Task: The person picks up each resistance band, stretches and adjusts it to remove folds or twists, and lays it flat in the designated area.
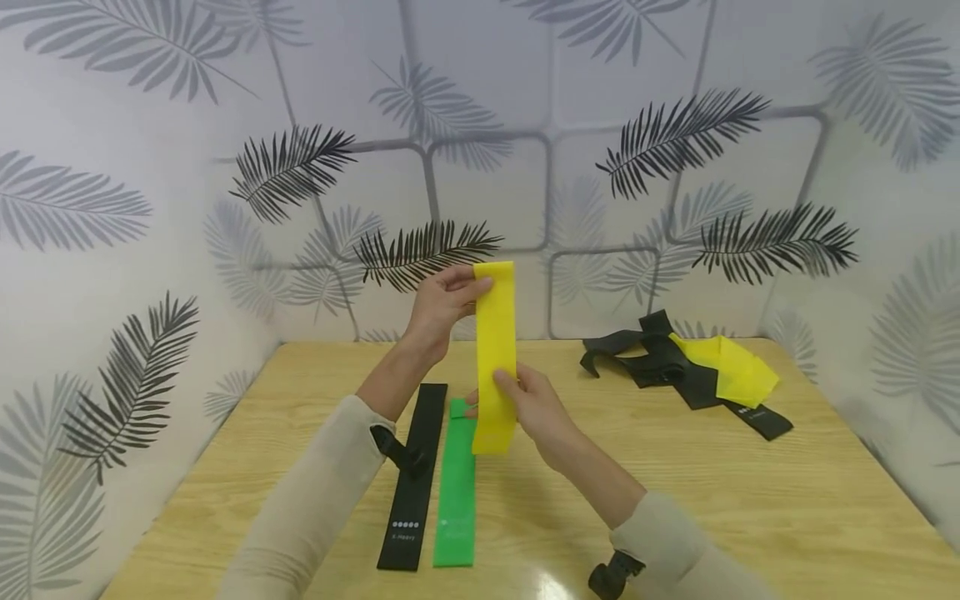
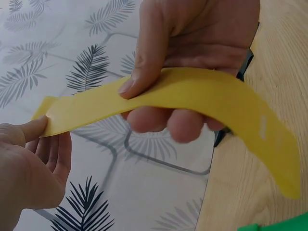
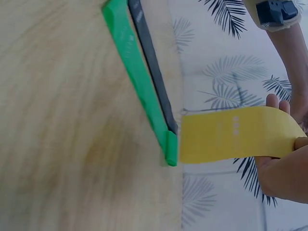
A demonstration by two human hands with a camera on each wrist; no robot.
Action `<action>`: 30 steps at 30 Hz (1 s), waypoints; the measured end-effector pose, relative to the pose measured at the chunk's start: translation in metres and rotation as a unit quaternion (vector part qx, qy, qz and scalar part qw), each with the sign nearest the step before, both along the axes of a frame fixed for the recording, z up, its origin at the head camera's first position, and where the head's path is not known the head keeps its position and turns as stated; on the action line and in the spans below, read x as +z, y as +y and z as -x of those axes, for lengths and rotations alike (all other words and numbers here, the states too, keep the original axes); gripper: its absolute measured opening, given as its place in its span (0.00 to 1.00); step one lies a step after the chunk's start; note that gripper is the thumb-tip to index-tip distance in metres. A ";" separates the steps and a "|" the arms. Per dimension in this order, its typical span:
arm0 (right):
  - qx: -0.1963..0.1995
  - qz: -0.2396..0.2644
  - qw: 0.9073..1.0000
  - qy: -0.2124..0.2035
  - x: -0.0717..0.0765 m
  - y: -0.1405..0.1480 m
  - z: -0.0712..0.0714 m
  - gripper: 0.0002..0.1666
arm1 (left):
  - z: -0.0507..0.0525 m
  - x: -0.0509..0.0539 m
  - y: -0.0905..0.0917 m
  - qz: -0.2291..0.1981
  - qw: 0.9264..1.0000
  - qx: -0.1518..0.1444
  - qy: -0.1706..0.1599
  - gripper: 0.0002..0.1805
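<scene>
A flat yellow resistance band (image 1: 497, 333) hangs upright in front of me, above the table. My left hand (image 1: 441, 307) pinches it near its top end, thumb on the front face. Lower down, my right hand (image 1: 538, 410) holds the band's middle between thumb and fingers. The band's lower end dangles free and curves away in the left wrist view, where faint print (image 2: 263, 127) shows. Below the hands, a green band (image 1: 456, 500) lies lengthwise on the table with its far end folded over. Beside it on the left lies a black band (image 1: 408, 500) marked "X-Heavy".
A loose heap at the table's back right has black bands (image 1: 637, 342) tangled with another yellow piece (image 1: 738, 367). The wooden table (image 1: 675, 492) ends at a wall covering (image 1: 487, 192) printed with leaves. Each wrist carries a black strap mount (image 1: 617, 573).
</scene>
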State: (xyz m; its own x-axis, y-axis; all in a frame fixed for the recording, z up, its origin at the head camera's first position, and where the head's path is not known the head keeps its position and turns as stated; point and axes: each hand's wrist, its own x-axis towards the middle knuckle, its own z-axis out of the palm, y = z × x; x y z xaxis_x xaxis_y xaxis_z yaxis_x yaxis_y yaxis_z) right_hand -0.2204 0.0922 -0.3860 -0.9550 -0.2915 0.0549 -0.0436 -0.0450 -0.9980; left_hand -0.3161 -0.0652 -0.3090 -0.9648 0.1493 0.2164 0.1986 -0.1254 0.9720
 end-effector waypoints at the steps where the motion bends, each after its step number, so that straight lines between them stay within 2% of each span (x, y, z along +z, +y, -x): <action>1: 0.000 -0.002 1.000 -0.007 -0.003 0.001 -0.002 0.21 | 0.002 -0.002 0.000 0.002 1.000 0.004 -0.003 0.17; 6: 0.001 0.000 0.999 -0.037 -0.017 0.005 -0.011 0.21 | 0.012 -0.014 0.001 0.018 0.999 0.024 -0.019 0.17; 10: 0.018 -0.002 0.998 -0.055 -0.026 0.008 -0.019 0.21 | 0.019 -0.025 -0.001 0.024 0.998 0.040 -0.030 0.17; 20: 0.080 -0.029 0.990 -0.110 -0.039 0.013 -0.048 0.24 | 0.029 -0.057 0.001 0.054 0.995 0.044 -0.077 0.17; 25: 0.131 -0.013 0.981 -0.141 -0.047 0.018 -0.059 0.21 | 0.030 -0.079 0.002 0.100 0.991 0.014 -0.094 0.13; 30: 0.152 -0.029 0.976 -0.155 -0.054 0.027 -0.064 0.20 | 0.026 -0.097 -0.001 0.169 0.977 -0.042 -0.125 0.14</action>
